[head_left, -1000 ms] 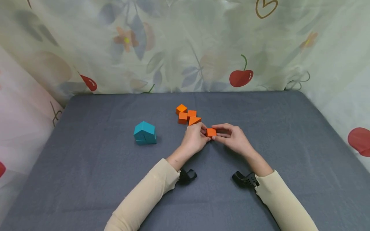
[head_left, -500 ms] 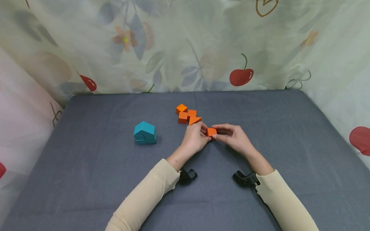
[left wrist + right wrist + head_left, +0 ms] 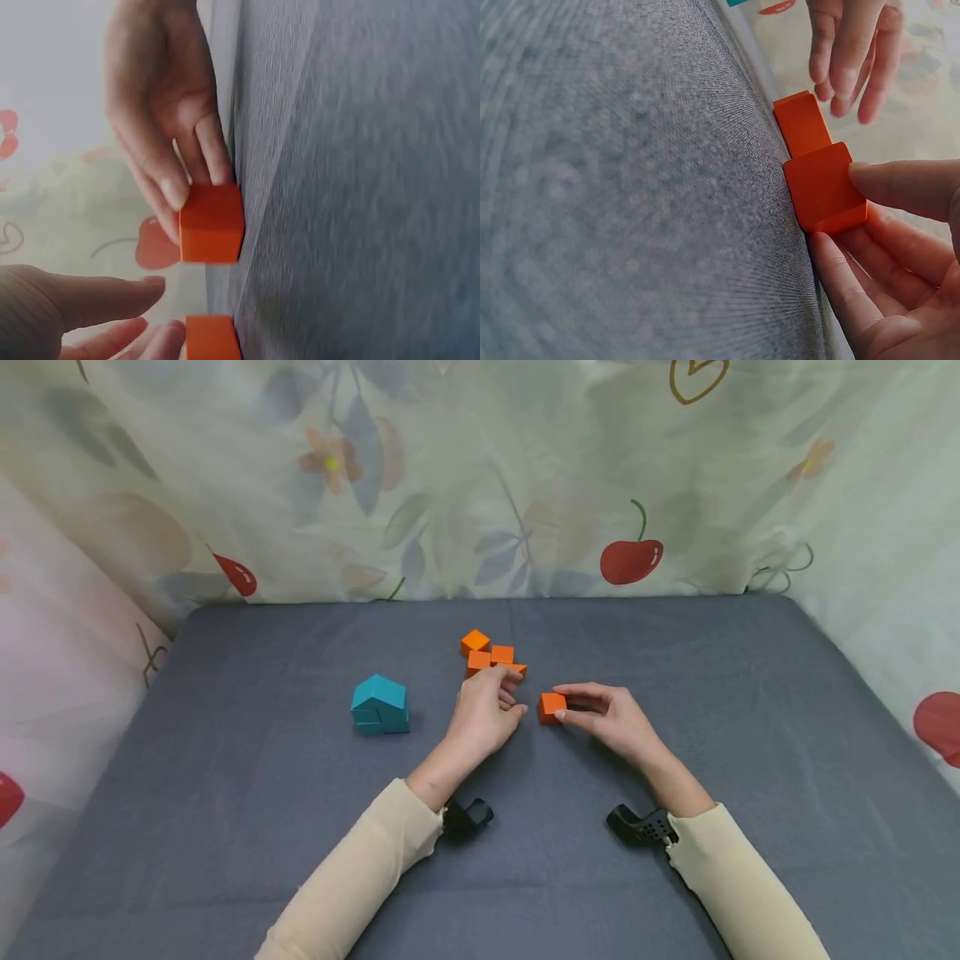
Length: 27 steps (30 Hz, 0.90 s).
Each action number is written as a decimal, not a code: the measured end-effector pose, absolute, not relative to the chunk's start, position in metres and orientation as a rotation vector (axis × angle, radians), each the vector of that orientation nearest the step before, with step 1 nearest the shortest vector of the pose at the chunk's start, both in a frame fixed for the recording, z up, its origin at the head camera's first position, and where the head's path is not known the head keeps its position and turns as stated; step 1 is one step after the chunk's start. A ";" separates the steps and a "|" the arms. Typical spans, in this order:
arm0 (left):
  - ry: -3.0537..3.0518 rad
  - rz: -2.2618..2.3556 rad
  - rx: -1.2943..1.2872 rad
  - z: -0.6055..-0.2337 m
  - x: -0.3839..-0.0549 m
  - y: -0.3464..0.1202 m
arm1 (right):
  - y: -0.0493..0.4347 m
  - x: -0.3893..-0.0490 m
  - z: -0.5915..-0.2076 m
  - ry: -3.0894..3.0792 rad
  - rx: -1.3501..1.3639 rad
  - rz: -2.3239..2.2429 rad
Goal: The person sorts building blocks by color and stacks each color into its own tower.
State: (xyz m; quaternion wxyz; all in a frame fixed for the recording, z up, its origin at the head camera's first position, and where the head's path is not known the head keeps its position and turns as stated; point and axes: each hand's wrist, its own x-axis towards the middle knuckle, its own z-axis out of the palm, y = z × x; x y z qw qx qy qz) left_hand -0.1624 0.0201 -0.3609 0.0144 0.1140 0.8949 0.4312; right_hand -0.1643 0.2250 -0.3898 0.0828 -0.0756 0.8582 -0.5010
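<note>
In the head view, my right hand (image 3: pixel 606 718) pinches an orange cube (image 3: pixel 552 708) between thumb and fingers. The cube sits on the grey cloth, and the right wrist view shows the same orange cube (image 3: pixel 825 187) against the thumb. My left hand (image 3: pixel 483 710) is off to the left of that cube, thumb and fingers apart with nothing between them. Its fingers lie over the near side of a cluster of orange blocks (image 3: pixel 502 654), partly hiding an orange triangular block (image 3: pixel 520 671). From the head view I cannot tell whether they touch it.
A teal house-shaped stack of blocks (image 3: pixel 380 704) stands left of the left hand. Grey cloth (image 3: pixel 247 760) covers the table. Behind it hangs a patterned curtain (image 3: pixel 450 485). Black camera mounts sit at both wrists.
My left hand has let go of the orange cube and moved left, toward the orange cluster. The right hand stays in place and keeps its pinch on the cube.
</note>
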 end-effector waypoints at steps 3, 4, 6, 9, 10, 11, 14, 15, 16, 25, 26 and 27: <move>2.840 1.384 0.346 -0.362 -0.165 0.015 | 0.226 -0.164 -0.390 2.568 -0.219 -1.488; 2.860 1.391 0.335 -0.362 -0.167 0.014 | 0.226 -0.164 -0.390 2.570 -0.213 -1.485; 2.899 1.407 0.306 -0.362 -0.170 0.011 | 0.226 -0.164 -0.390 2.571 -0.201 -1.481; 2.940 1.424 0.254 -0.363 -0.174 0.007 | 0.226 -0.164 -0.389 2.568 -0.195 -1.479; 2.948 1.430 0.238 -0.364 -0.176 0.006 | 0.226 -0.164 -0.389 2.564 -0.196 -1.482; 2.954 1.436 0.223 -0.364 -0.177 0.005 | 0.226 -0.164 -0.389 2.560 -0.199 -1.485; 2.950 1.457 0.194 -0.366 -0.181 0.002 | 0.225 -0.163 -0.388 2.551 -0.205 -1.492; 2.950 1.458 0.187 -0.366 -0.181 0.002 | 0.225 -0.163 -0.388 2.548 -0.205 -1.495; 2.949 1.459 0.182 -0.367 -0.182 0.002 | 0.225 -0.163 -0.387 2.545 -0.203 -1.499; 2.933 1.405 0.201 -0.369 -0.187 0.003 | 0.226 -0.164 -0.388 2.549 -0.205 -1.500; 2.927 1.400 0.199 -0.369 -0.188 0.003 | 0.226 -0.164 -0.389 2.549 -0.206 -1.501; 2.922 1.394 0.196 -0.370 -0.188 0.003 | 0.226 -0.164 -0.389 2.547 -0.207 -1.503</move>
